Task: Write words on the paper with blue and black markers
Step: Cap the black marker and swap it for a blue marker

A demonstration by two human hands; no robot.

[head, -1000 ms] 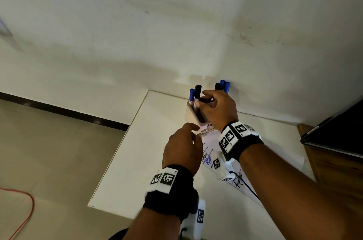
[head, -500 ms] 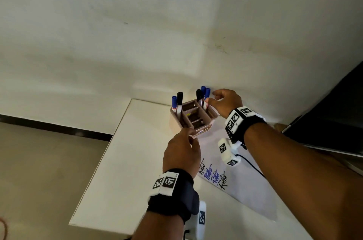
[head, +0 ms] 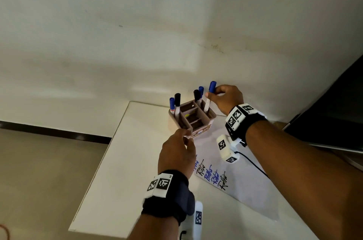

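- pinching blue marker (head: 207,105) with right hand (head: 225,100); near upright, lower end inside holder (head: 204,127) (right slot).
- gripping holder's near corner with left hand (head: 176,153); paper (head: 245,186) just nearer.

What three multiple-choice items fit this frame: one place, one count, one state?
1. The brown compartmented marker holder stands: A on the floor; B on the white table; C on a shelf.
2. Blue-capped markers in view: A one; B five; C three.
3. The right hand: A pinches a white-barrelled blue-capped marker partly raised from the holder; B lies flat on the table; C hangs empty.
Key: 1 B, its base sits on the tabletop, the left hand gripping its near corner; 2 C, two stand in the holder, one is in the fingers; 3 A, fingers close round its barrel.
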